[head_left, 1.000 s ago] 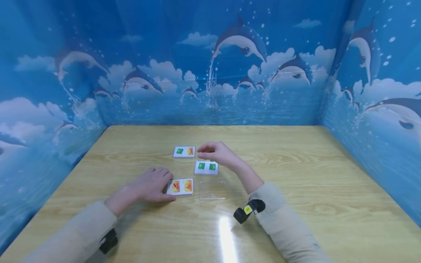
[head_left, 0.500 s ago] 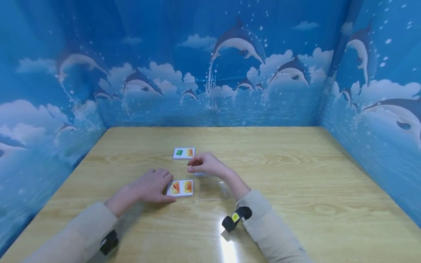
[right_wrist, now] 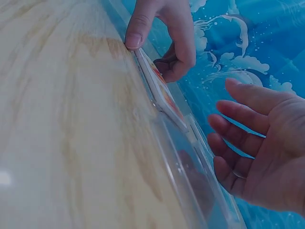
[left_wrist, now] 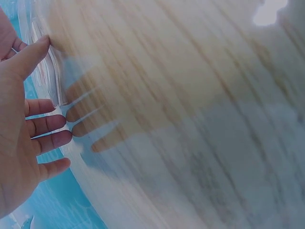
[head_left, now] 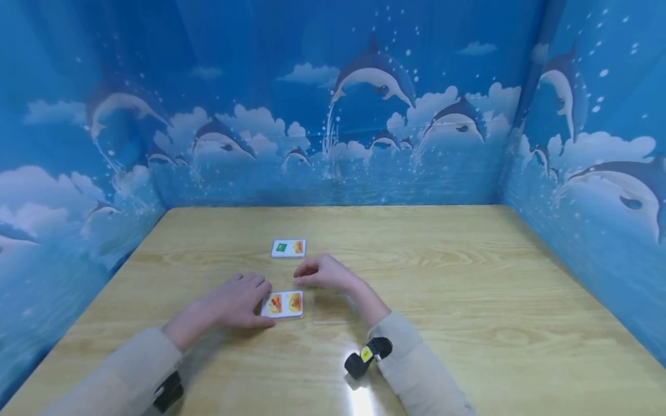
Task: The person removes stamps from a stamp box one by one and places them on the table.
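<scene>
My left hand (head_left: pixel 234 300) holds a clear-cased stack of cards (head_left: pixel 283 305), its top printed with two orange pictures. In the right wrist view the left thumb presses one corner of that card stack (right_wrist: pixel 159 90), with the fingers on the other side. My right hand (head_left: pixel 326 273) is just beyond and to the right of the stack. Its fingers are loosely bent, with nothing visible between them in the right wrist view. It covers the spot of the card with two green pictures, which is hidden. A transparent rectangular case part (head_left: pixel 333 322) lies right of the stack, under the right wrist.
Another card (head_left: pixel 288 248), with one green and one orange picture, lies farther back on the wooden table (head_left: pixel 442 289). Blue dolphin-print curtains (head_left: pixel 250 104) stand along the table's back and sides. A black strap (head_left: pixel 366 355) sits on the right cuff.
My right hand has moved toward me and slightly left, from above the green-picture card to over it, hiding it. The left hand keeps its hold. The head view has tilted slightly upward.
</scene>
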Demonstrator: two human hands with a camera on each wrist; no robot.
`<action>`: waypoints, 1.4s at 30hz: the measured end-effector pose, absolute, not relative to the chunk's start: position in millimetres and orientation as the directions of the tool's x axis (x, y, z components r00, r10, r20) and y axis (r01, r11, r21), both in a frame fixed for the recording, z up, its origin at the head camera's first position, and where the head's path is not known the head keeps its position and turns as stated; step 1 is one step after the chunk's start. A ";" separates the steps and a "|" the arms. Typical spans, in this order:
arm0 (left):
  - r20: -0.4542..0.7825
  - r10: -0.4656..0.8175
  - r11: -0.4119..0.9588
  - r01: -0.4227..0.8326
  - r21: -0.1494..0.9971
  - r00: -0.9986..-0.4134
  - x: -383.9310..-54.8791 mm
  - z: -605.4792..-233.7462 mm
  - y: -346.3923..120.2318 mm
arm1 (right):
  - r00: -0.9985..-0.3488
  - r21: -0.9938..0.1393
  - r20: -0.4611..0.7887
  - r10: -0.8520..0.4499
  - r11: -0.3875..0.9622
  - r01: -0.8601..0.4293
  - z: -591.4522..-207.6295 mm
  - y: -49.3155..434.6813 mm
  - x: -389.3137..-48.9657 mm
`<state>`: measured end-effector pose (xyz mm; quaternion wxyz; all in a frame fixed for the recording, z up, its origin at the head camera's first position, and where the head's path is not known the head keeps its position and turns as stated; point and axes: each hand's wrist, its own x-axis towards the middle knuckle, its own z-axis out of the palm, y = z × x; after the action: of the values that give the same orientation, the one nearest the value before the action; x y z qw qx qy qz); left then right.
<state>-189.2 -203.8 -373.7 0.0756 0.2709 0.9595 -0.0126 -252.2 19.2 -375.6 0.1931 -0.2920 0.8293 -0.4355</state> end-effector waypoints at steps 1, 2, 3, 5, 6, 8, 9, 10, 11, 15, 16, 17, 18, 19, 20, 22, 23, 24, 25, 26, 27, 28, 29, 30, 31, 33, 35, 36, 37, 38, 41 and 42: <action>-0.152 0.517 0.853 0.521 0.016 -0.842 -189.1 -374.2 -203.9 | -0.758 -0.834 -0.068 -0.648 0.455 -0.314 -377.4 18.7 -252.0; -0.151 0.517 0.854 0.521 0.017 -0.843 -189.2 -374.8 -203.9 | -0.761 -0.832 -0.069 -0.645 0.458 -0.312 -379.3 18.2 -252.1; -0.151 0.515 0.855 0.519 0.018 -0.844 -189.3 -375.1 -203.7 | -0.763 -0.827 -0.069 -0.642 0.465 -0.316 -381.1 18.0 -252.1; -0.150 0.512 0.856 0.516 0.016 -0.845 -189.3 -374.7 -202.9 | -0.761 -0.819 -0.064 -0.646 0.470 -0.330 -384.4 17.6 -252.4; -0.151 0.511 0.857 0.515 0.015 -0.846 -189.3 -374.6 -202.5 | -0.757 -0.814 -0.060 -0.650 0.471 -0.340 -385.4 17.7 -252.2; -0.151 0.513 0.856 0.517 0.014 -0.845 -189.4 -374.8 -202.0 | -0.753 -0.810 -0.065 -0.654 0.476 -0.343 -386.8 17.7 -251.1; -0.150 0.513 0.856 0.517 0.012 -0.845 -189.3 -374.9 -201.8 | -0.751 -0.810 -0.070 -0.656 0.477 -0.342 -386.8 17.6 -250.1; -0.150 0.513 0.856 0.517 0.011 -0.845 -189.2 -375.0 -201.7 | -0.750 -0.809 -0.074 -0.657 0.479 -0.341 -387.7 17.3 -249.8; -0.149 0.513 0.856 0.517 0.012 -0.846 -189.2 -375.0 -201.7 | -0.750 -0.807 -0.080 -0.656 0.484 -0.338 -387.6 17.1 -249.0; -0.143 0.512 0.857 0.515 0.018 -0.847 -189.1 -375.6 -202.7 | -0.754 -0.796 -0.092 -0.651 0.503 -0.337 -388.9 14.8 -246.9; -0.141 0.513 0.857 0.515 0.022 -0.847 -189.1 -375.4 -202.8 | -0.754 -0.793 -0.091 -0.650 0.506 -0.340 -389.6 14.2 -246.8; -0.139 0.515 0.856 0.517 0.025 -0.846 -189.1 -375.3 -202.9 | -0.755 -0.789 -0.092 -0.649 0.510 -0.342 -389.8 13.7 -246.4; -0.136 0.518 0.854 0.520 0.024 -0.845 -189.2 -375.5 -203.1 | -0.756 -0.785 -0.094 -0.648 0.515 -0.344 -390.3 13.1 -246.1; -0.134 0.521 0.852 0.522 0.027 -0.843 -189.1 -375.6 -203.2 | -0.757 -0.779 -0.093 -0.647 0.521 -0.349 -391.2 12.5 -245.9; -0.133 0.523 0.851 0.524 0.028 -0.842 -189.0 -375.6 -203.4 | -0.758 -0.774 -0.094 -0.646 0.526 -0.352 -391.6 11.9 -245.5; -0.132 0.525 0.849 0.527 0.025 -0.841 -189.4 -375.3 -203.0 | -0.759 -0.759 -0.095 -0.645 0.540 -0.364 -391.5 11.2 -245.3; -0.134 0.525 0.850 0.526 0.026 -0.841 -189.5 -375.1 -202.8 | -0.758 -0.752 -0.096 -0.645 0.546 -0.369 -391.4 10.8 -245.1; -0.135 0.524 0.850 0.525 0.025 -0.841 -189.5 -374.9 -202.6 | -0.758 -0.746 -0.097 -0.645 0.551 -0.374 -391.0 10.4 -244.8; -0.137 0.522 0.851 0.524 0.026 -0.842 -189.3 -374.6 -202.3 | -0.757 -0.740 -0.096 -0.646 0.555 -0.380 -390.6 10.1 -244.5; -0.138 0.520 0.852 0.522 0.027 -0.843 -189.2 -374.4 -202.1 | -0.758 -0.735 -0.098 -0.645 0.560 -0.382 -389.9 9.9 -244.3; -0.138 0.519 0.854 0.520 0.028 -0.844 -189.0 -374.1 -201.8 | -0.757 -0.728 -0.098 -0.645 0.566 -0.388 -389.7 9.6 -244.1; -0.140 0.517 0.855 0.518 0.030 -0.844 -188.4 -373.8 -201.6 | -0.758 -0.724 -0.100 -0.645 0.570 -0.389 -389.4 9.2 -243.7; -0.140 0.516 0.856 0.517 0.032 -0.845 -187.9 -373.6 -201.5 | -0.758 -0.717 -0.099 -0.645 0.574 -0.396 -389.2 8.8 -243.3; -0.140 0.516 0.856 0.517 0.032 -0.845 -187.6 -373.5 -201.5 | -0.757 -0.709 -0.098 -0.646 0.579 -0.402 -389.1 8.4 -243.1; -0.140 0.515 0.856 0.516 0.031 -0.846 -187.3 -373.4 -201.5 | -0.757 -0.702 -0.096 -0.647 0.583 -0.409 -389.4 8.0 -242.9; -0.140 0.515 0.856 0.517 0.025 -0.846 -186.8 -373.1 -201.5 | -0.755 -0.687 -0.089 -0.650 0.589 -0.426 -390.0 7.0 -243.0; -0.136 0.521 0.852 0.523 0.021 -0.843 -186.7 -373.0 -201.8 | -0.752 -0.671 -0.081 -0.654 0.594 -0.444 -390.3 6.2 -243.0; -0.133 0.525 0.849 0.527 0.020 -0.841 -186.8 -373.0 -202.1 | -0.752 -0.663 -0.079 -0.654 0.598 -0.450 -390.3 6.0 -243.1; -0.130 0.526 0.848 0.529 0.016 -0.840 -186.9 -373.0 -202.3 | -0.753 -0.656 -0.077 -0.654 0.601 -0.456 -390.0 5.8 -242.9; -0.128 0.529 0.847 0.532 0.012 -0.839 -186.9 -373.1 -202.4 | -0.753 -0.651 -0.076 -0.653 0.605 -0.459 -389.6 5.7 -242.8; -0.124 0.535 0.843 0.537 0.013 -0.836 -187.4 -374.2 -203.0 | -0.755 -0.645 -0.082 -0.650 0.612 -0.457 -388.0 5.9 -241.8; -0.125 0.533 0.844 0.536 0.011 -0.837 -187.5 -374.5 -203.1 | -0.757 -0.647 -0.087 -0.647 0.615 -0.451 -387.4 5.9 -241.4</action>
<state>-187.5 -203.1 -374.5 0.0618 0.2790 0.9582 -0.0123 -241.4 5.9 -387.4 0.1583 -0.3104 0.8844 -0.3105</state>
